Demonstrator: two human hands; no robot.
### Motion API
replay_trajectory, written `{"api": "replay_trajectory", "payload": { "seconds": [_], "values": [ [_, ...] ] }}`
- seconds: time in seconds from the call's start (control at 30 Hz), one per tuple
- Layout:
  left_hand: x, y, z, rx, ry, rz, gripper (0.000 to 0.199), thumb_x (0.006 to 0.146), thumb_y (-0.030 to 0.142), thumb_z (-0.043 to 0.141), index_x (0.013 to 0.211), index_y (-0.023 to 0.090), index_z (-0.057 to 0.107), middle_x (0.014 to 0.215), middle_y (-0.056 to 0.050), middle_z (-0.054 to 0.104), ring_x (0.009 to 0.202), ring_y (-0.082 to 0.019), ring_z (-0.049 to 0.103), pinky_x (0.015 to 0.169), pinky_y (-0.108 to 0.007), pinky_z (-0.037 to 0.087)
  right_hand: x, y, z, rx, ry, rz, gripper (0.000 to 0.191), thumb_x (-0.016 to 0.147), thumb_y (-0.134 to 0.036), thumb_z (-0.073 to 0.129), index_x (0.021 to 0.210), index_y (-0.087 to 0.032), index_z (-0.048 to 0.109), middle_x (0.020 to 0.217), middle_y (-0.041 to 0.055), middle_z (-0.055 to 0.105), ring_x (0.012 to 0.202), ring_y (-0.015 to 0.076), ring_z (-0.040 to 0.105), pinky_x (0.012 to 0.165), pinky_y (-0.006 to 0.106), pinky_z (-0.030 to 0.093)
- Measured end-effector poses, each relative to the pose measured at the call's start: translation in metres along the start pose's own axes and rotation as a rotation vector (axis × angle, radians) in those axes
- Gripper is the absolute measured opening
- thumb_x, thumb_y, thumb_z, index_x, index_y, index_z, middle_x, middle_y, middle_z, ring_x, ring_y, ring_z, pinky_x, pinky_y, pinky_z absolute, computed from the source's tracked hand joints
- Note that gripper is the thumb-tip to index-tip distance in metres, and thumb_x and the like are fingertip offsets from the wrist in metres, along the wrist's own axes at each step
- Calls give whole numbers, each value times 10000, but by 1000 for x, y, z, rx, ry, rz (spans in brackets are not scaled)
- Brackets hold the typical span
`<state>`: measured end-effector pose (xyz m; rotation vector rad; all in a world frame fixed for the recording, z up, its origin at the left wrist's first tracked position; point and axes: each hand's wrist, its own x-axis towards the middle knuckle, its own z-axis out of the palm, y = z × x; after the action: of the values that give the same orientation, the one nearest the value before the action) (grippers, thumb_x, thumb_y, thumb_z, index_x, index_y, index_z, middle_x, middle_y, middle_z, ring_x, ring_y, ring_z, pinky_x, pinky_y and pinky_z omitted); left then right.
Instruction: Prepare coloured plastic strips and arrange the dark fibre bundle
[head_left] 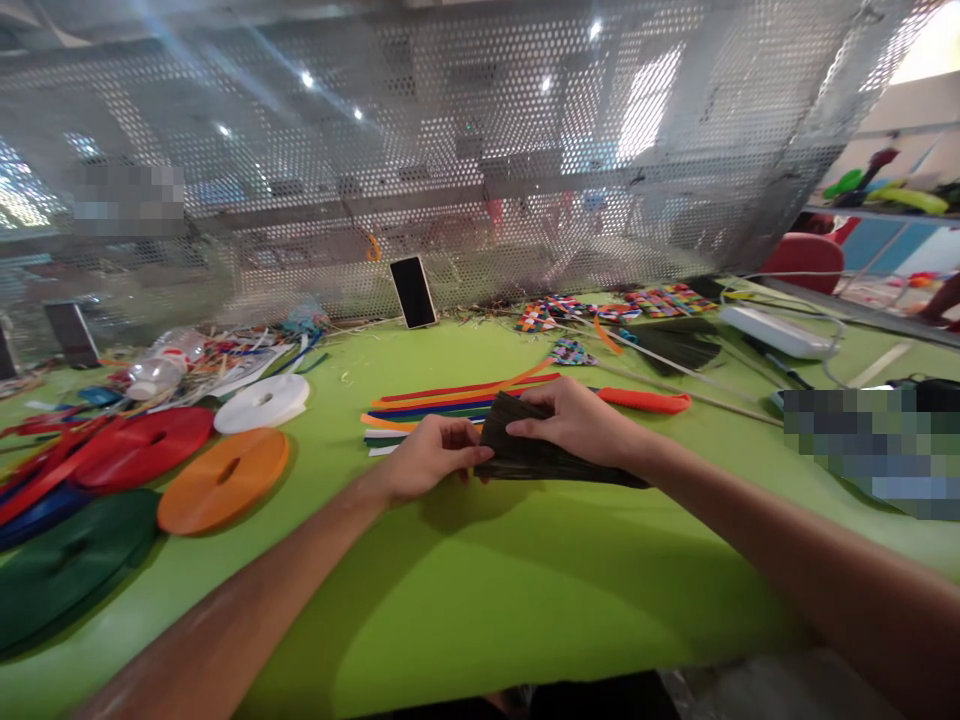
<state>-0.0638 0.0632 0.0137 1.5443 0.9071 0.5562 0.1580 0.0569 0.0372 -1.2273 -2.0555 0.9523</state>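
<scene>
In both hands, above the green table, is a dark, pleated, leaf-like bundle [499, 440], spreading toward the right under my right wrist. My left hand [431, 455] pinches its left end between thumb and fingers. Over its top, my right hand [570, 415] presses with thumb and curled fingers. Just behind the hands lie coloured flat strips [420, 402] in red, orange, blue, green and white, side by side. An orange-red handle-like object [646, 400] lies right of them, partly hidden by my right hand.
Rolls of ribbon lie at left: white [289, 405], orange [255, 500], red [176, 455] and green [112, 570]. A phone [413, 292] leans on the perforated metal screen [480, 150]. Woven colourful pieces [574, 352], a dark leaf-like fan [675, 343] and a white power strip [776, 332] sit back right.
</scene>
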Motion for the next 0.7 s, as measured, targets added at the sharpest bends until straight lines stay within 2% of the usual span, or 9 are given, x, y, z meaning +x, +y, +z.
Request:
{"api": "replay_trajectory", "payload": {
  "seconds": [0.37,0.7],
  "values": [
    [1,0,0,-1,-5,0,363,709,455,785,725,127,630,665,-47,695,564,-117,598,546,-226,456,0,0,0,71,44,13,213,759,-312,641,786,-119,726,714,20,683,613,143,537,562,249,391],
    [1,1,-1,-15,-15,18,363,708,450,791,720,128,623,659,-45,696,568,-121,614,542,-224,464,0,-3,0,204,47,26,205,716,-315,671,793,-140,746,766,20,733,637,161,597,599,261,436]
  ]
}}
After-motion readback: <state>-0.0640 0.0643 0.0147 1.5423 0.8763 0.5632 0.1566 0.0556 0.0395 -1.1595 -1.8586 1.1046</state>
